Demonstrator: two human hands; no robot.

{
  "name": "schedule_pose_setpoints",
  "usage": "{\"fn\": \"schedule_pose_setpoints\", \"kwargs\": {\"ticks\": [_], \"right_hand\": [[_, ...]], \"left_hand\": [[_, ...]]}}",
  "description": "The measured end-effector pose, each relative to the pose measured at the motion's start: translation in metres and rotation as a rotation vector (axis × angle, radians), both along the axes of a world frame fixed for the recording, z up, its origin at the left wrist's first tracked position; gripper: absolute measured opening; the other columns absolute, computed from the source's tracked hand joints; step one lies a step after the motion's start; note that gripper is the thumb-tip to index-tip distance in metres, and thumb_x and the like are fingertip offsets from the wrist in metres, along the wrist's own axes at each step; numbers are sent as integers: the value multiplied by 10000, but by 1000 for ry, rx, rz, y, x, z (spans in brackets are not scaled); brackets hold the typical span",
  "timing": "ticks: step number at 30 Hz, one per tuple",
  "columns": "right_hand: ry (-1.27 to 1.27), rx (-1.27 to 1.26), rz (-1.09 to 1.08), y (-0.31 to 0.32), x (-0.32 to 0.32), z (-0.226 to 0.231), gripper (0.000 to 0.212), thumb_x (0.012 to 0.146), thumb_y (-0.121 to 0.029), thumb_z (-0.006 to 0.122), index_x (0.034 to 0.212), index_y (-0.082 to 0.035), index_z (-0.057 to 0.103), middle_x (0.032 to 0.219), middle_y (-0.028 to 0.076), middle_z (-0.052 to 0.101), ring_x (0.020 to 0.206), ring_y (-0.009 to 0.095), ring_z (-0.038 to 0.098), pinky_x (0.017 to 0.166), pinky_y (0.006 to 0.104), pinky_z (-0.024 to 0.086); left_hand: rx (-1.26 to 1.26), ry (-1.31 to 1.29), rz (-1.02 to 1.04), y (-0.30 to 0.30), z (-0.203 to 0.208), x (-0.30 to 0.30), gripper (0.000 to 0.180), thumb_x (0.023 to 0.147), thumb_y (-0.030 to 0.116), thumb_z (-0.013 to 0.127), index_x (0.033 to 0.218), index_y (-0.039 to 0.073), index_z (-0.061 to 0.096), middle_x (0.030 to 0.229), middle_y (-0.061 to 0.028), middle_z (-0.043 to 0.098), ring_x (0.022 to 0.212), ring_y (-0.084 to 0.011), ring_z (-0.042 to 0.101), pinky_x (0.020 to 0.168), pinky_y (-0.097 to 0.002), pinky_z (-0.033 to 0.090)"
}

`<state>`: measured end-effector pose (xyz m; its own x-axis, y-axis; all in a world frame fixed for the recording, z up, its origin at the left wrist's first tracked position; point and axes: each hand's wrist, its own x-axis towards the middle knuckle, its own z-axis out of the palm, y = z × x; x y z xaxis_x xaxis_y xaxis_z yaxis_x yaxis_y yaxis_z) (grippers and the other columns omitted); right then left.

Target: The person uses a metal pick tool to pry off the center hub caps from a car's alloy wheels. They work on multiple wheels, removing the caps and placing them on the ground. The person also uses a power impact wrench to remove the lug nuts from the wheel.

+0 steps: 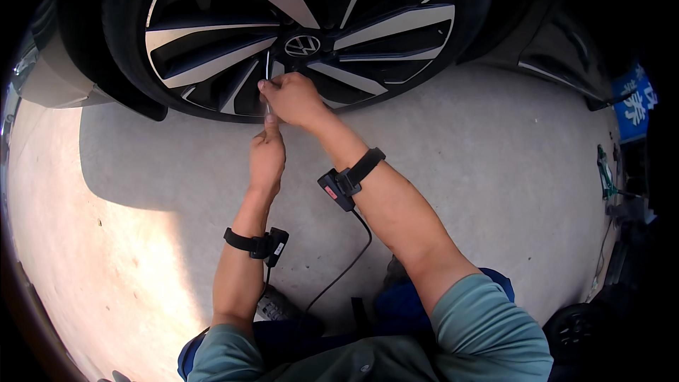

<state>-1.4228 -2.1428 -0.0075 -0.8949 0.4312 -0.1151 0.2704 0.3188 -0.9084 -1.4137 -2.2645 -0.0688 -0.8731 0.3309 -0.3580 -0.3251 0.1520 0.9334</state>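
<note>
A thin, shiny metal rod (268, 68) stands nearly upright against the car wheel (396, 30), its upper end beside the round centre cap (303, 46), near the lug bolt recesses. My right hand (294, 97) is closed, pinching the rod between thumb and fingers. Just below, my left hand (267, 158) is closed around the rod's lower part, its thumb pointing up along it. The rod's exact tip and its lower end, inside my left hand, are hidden. Silver and black spokes fan out around both hands.
Dark car bodywork (566, 46) spreads to the right of the wheel. Black straps with small devices sit on both forearms, and a cable (368, 237) hangs from the right one. Green-handled tools (605, 173) and a blue sign (634, 102) are at far right, above concrete floor (481, 163).
</note>
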Motion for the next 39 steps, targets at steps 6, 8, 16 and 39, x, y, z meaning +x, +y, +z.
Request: {"fn": "schedule_pose_setpoints", "kwargs": {"ticks": [6, 8, 16, 39], "right_hand": [[-28, -1, 48, -3, -6, -1, 348, 949, -314, 607, 820, -20, 741, 759, 145, 719, 731, 262, 711, 746, 367, 542], [-39, 7, 77, -3, -6, -10, 336, 949, -301, 603, 817, -24, 740, 742, 138, 713, 727, 257, 710, 747, 367, 538], [149, -564, 6, 12, 9, -23, 367, 891, -290, 760, 1039, 24, 641, 775, 19, 606, 601, 79, 507, 433, 227, 377], [-33, -1346, 173, 11, 56, -104, 337, 902, -234, 742, 1197, -150, 602, 901, -5, 558, 663, 111, 535, 413, 167, 316]], "left_hand": [[-90, 403, 62, -1, -24, -10, 604, 1054, 492, 434, 677, 25, 497, 553, 22, 393, 512, -102, 326, 463, -306, 299], [-133, 556, 43, -4, -51, -17, 592, 1062, 443, 440, 725, -34, 543, 575, -34, 429, 563, -133, 366, 518, -333, 354], [-231, 434, -25, -18, -46, -17, 550, 1061, 356, 478, 730, -77, 552, 575, -101, 389, 591, -167, 352, 540, -367, 381], [-681, 957, -451, -29, -2, -29, 390, 967, 386, 543, 778, 69, 670, 681, -160, 646, 765, -374, 647, 677, -476, 487]]}}
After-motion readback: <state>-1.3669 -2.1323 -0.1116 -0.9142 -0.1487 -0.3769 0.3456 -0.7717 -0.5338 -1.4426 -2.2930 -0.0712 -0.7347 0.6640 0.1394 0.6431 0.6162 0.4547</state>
